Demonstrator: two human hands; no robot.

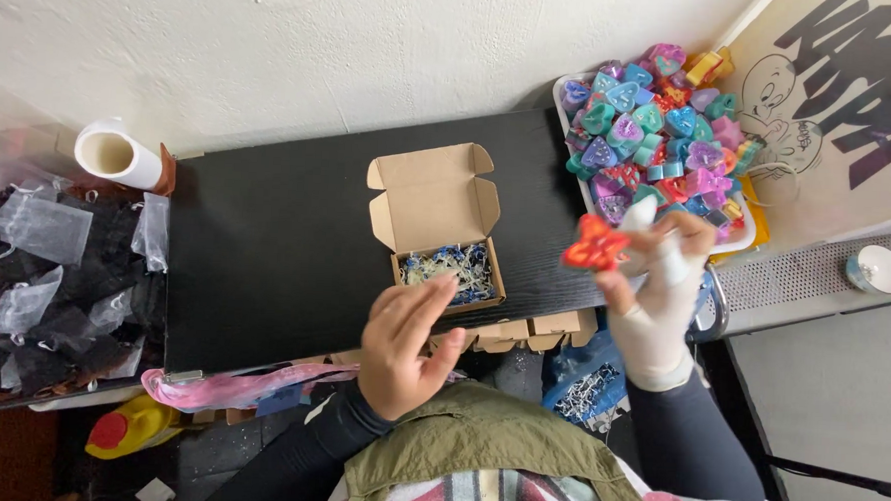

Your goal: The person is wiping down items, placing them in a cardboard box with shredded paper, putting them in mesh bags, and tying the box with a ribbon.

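On a black desk point(276, 243) against a white wall, the left hand point(406, 344) hovers open-fingered by the cardboard box point(437, 225) at its front edge; the right hand point(654, 290) pinches an orange butterfly piece point(594, 244)

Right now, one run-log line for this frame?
right hand: holds red butterfly piece | left hand: open, empty, by small cardboard box | tray of coloured heart pieces | black table
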